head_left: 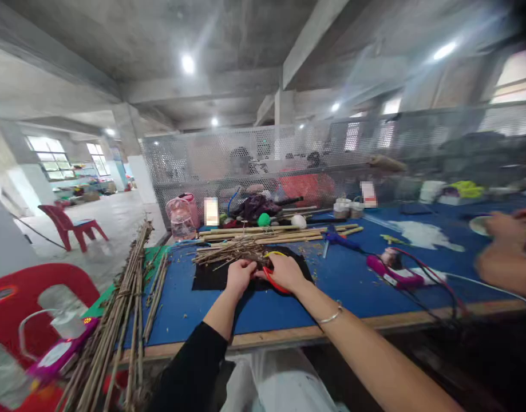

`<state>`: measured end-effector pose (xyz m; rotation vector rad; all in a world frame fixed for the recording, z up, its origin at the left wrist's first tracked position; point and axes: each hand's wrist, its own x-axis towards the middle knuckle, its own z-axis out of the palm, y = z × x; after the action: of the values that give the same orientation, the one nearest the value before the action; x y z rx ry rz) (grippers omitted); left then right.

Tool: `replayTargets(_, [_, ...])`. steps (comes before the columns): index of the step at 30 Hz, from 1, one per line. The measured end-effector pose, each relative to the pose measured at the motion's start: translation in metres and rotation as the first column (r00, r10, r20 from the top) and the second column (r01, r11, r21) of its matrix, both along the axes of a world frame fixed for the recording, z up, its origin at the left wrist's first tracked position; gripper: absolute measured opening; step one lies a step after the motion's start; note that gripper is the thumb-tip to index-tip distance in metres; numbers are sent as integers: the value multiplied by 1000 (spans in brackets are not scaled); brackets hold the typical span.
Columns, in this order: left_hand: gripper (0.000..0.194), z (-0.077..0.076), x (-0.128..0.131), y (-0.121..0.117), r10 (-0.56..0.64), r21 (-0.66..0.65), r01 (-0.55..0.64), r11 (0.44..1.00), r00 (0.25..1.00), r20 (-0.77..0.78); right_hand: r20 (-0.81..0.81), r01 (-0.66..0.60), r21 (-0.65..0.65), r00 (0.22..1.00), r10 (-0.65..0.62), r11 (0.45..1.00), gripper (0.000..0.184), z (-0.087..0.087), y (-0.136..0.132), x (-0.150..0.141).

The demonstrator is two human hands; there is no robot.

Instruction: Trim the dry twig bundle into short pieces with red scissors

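Observation:
My left hand (238,277) is closed, its thumb and fingertips pinched at the near side of a pile of thin brown twigs (234,249). What those fingertips hold is too small to make out, perhaps a piece of twig. Close beside it, my right hand (287,273) wraps around a hand cutter with red handles (275,283); a yellow curved part shows above the knuckles. The cutter's blades are hidden by my fingers and the twigs. Under both hands lies a black mat (211,278) on the blue tabletop (185,312).
Long sticks (121,315) lean over the table's left end, by a red chair (26,292). Bamboo rods (284,233) lie behind the twigs. To the right are a blue glue gun (342,240) and a purple power strip (394,273). Another person's hands (509,246) are at far right.

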<state>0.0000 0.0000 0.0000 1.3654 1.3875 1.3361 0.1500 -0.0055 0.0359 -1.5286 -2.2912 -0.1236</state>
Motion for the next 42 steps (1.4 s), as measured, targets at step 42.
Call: replayTargets(42, [20,8,5,-5,-14,-60,21,998,992,125,-49,39,-116,998,-45,992,57,-4,6,2])
